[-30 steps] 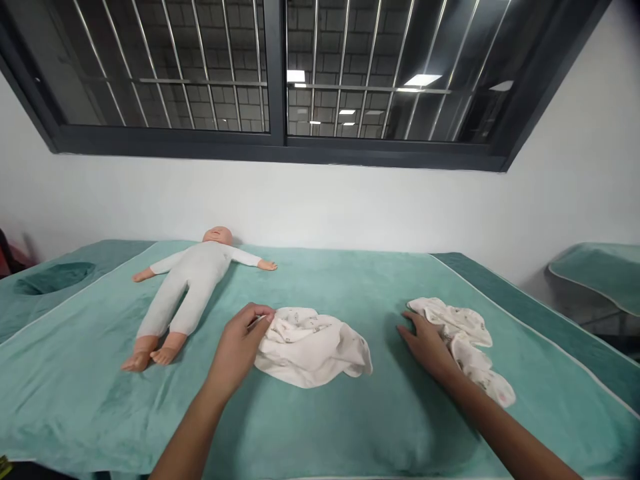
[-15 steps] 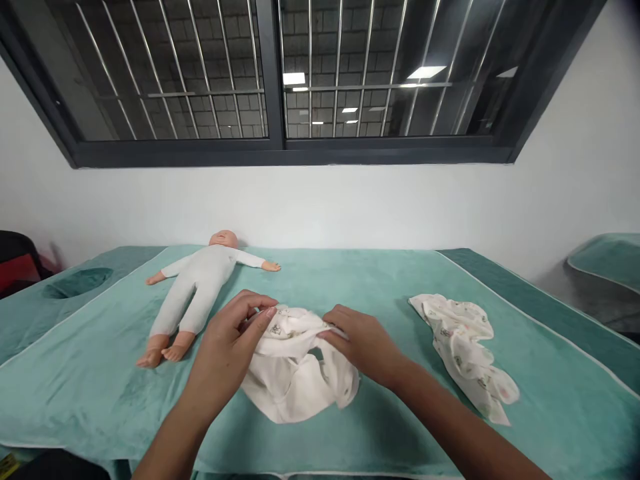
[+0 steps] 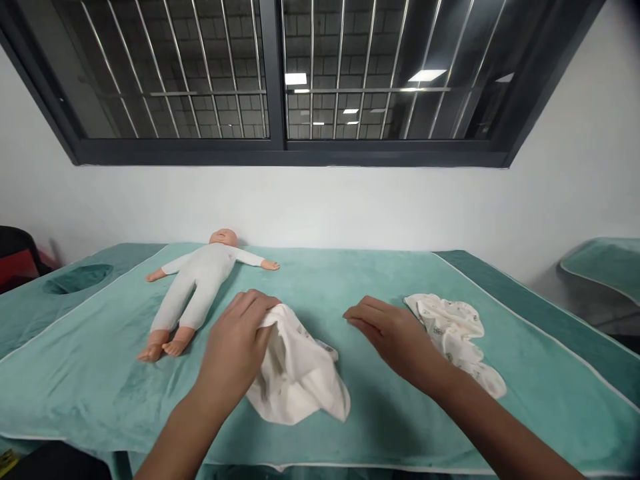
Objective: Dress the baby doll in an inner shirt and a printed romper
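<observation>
My left hand (image 3: 241, 340) is closed on the upper edge of a crumpled white baby garment (image 3: 303, 383) with a small print, which hangs down over the bed cover. My right hand (image 3: 393, 337) is held apart from it, fingers and thumb together, with nothing seen between them. Behind my right hand lies a second printed white garment (image 3: 457, 320), loosely bunched and partly hidden by my wrist. To the left a baby doll (image 3: 203, 270) in a white bodysuit rests on its back, arms spread, its feet toward me.
A green padded bed cover (image 3: 320, 273) with pale piping spreads under everything, its front edge near the bottom. A face hole (image 3: 79, 279) shows at the far left. The white wall (image 3: 320, 207) and a barred window (image 3: 280, 150) rise behind. Another green bed (image 3: 607, 267) stands at right.
My right hand has let go of the held garment and moved right, toward the second one. The held garment has swung from two-handed hold to hanging from my left hand alone.
</observation>
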### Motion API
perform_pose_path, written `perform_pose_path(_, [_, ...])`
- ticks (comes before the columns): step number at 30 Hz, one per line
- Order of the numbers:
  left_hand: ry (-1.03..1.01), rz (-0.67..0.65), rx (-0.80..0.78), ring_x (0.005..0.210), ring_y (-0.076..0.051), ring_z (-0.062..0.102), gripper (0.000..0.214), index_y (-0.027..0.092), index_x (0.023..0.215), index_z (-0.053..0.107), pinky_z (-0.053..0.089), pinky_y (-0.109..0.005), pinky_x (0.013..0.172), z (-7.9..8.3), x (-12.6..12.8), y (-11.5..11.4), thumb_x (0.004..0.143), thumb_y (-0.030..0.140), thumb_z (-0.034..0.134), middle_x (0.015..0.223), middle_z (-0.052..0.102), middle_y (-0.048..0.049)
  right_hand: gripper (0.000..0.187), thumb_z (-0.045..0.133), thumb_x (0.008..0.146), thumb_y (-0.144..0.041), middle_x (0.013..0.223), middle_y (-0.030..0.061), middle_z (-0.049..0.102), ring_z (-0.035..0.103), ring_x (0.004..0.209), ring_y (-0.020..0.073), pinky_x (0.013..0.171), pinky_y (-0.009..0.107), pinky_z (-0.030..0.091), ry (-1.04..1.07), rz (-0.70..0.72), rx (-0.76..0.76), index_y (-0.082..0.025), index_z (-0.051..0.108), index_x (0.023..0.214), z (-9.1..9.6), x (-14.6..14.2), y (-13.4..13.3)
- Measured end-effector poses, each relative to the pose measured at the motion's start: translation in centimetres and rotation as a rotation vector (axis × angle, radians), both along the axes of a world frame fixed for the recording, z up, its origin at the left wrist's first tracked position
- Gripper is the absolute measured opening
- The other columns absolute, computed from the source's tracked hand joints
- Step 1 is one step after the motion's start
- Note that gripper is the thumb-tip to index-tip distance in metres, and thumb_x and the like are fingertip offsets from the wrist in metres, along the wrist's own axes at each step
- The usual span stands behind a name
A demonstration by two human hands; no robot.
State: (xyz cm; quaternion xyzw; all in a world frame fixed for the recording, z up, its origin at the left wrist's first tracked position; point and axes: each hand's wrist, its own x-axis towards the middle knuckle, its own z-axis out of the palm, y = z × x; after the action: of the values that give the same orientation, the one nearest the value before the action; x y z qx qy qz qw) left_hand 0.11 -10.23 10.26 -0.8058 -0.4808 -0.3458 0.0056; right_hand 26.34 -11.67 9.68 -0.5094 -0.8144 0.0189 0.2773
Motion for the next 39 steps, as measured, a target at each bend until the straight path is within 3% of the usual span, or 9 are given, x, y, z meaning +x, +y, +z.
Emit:
perform_pose_path(4, [-0.217,-0.216,-0.171,0.08,-0.014,0.057,0.027,0.024,0.093,0.06,0.043,-0.026,0.072,1.8,2.8,-1.4,0.084,0.007,0.042,0.086,0.061,0.0022,0.014,0.06,0.089,-0.036,0.092,0.0,0.062,0.056,0.084,0.0142,0.073,0.026,0.044,0.441,0.25,-0.285,-0.022,0.059,0.094,0.8,-3.5,-1.1])
perform_pose_path(7, [-0.25,-0.231,-0.211,0.076,-0.013,0.058,0.028,0.026,0.091,0.061,0.042,-0.024,0.069,2.8,3.7,-2.2,0.082,0.006,0.043,0.084,0.062,0.0044,0.018,0.06,0.085,-0.032,0.07,-0.0047,0.051,0.046,0.066,0.0106,0.059,0.023,0.039,0.493,0.228,-0.387,-0.021,0.05,0.077,1.3,-5.1,-1.5])
perform_pose_path(10, [-0.105,-0.131,-0.166,0.076,-0.014,0.059,0.022,0.027,0.094,0.062,0.04,-0.024,0.063,3.2,2.6,-2.4,0.084,0.014,0.047,0.086,0.063,0.0038,0.013,0.055,0.078,-0.019,0.061,-0.006,0.043,0.039,0.057,0.0098,0.052,0.022,0.032,0.437,0.077,-0.247,-0.022,0.043,0.072,2.1,-4.5,-1.7])
perform_pose_path(14, [0.226,0.151,-0.02,0.063,-0.016,0.056,0.032,0.03,0.102,0.062,0.023,-0.027,0.047,3.3,0.3,-2.1,0.079,0.014,0.046,0.092,0.063,0.0008,0.014,0.05,0.069,-0.014,0.061,-0.0052,0.043,0.037,0.052,0.0105,0.049,0.023,0.028,0.219,-0.184,0.045,-0.023,0.04,0.071,3.5,-2.3,-1.9])
perform_pose_path(18, [0.248,0.351,0.072,0.061,-0.018,0.055,0.038,0.03,0.108,0.061,0.022,-0.027,0.047,3.2,-0.4,-2.1,0.078,0.014,0.044,0.098,0.064,-0.0008,0.012,0.048,0.073,-0.014,0.07,-0.0026,0.051,0.037,0.048,0.0108,0.047,0.026,0.023,-0.046,-0.318,0.169,-0.024,0.048,0.079,4.0,-1.1,-2.2])
perform_pose_path(26, [0.205,0.349,-0.026,0.06,-0.015,0.053,0.049,0.029,0.109,0.062,0.026,-0.026,0.046,3.0,-1.4,-2.3,0.071,0.007,0.041,0.095,0.062,-0.0006,0.051,0.043,0.078,-0.01,0.1,0.0042,0.061,0.049,0.052,0.0134,0.044,0.027,0.029,-0.147,-0.384,0.149,-0.031,0.054,0.124,4.0,1.6,-3.0])
perform_pose_path(31, [-0.136,0.093,-0.001,0.07,-0.017,0.057,0.034,0.026,0.097,0.064,0.041,-0.025,0.057,3.8,-0.3,-3.1,0.074,0.013,0.042,0.086,0.061,-0.0009,0.044,0.043,0.076,-0.008,0.128,0.0064,0.056,0.059,0.074,0.0189,0.054,0.029,0.039,-0.138,-0.253,0.211,-0.029,0.063,0.109,4.1,0.7,-3.3])
perform_pose_path(35, [-0.313,0.044,-0.129,0.072,-0.017,0.059,0.03,0.025,0.096,0.063,0.043,-0.024,0.057,4.4,0.4,-3.4,0.078,0.016,0.041,0.086,0.065,0.0006,0.028,0.04,0.082,-0.012,0.104,0.0035,0.066,0.061,0.084,0.0184,0.067,0.027,0.047,0.237,0.04,-0.083,-0.024,0.061,0.095,3.2,-0.7,-2.4])
perform_pose_path(39, [-0.225,0.193,-0.261,0.066,-0.017,0.06,0.026,0.028,0.103,0.062,0.04,-0.023,0.054,3.5,-1.7,-2.4,0.08,0.027,0.049,0.079,0.067,0.0034,0.024,0.041,0.081,-0.016,0.09,0.0017,0.068,0.062,0.08,0.0188,0.066,0.027,0.046,0.421,-0.175,-0.057,-0.023,0.06,0.092,2.3,1.0,-1.2])
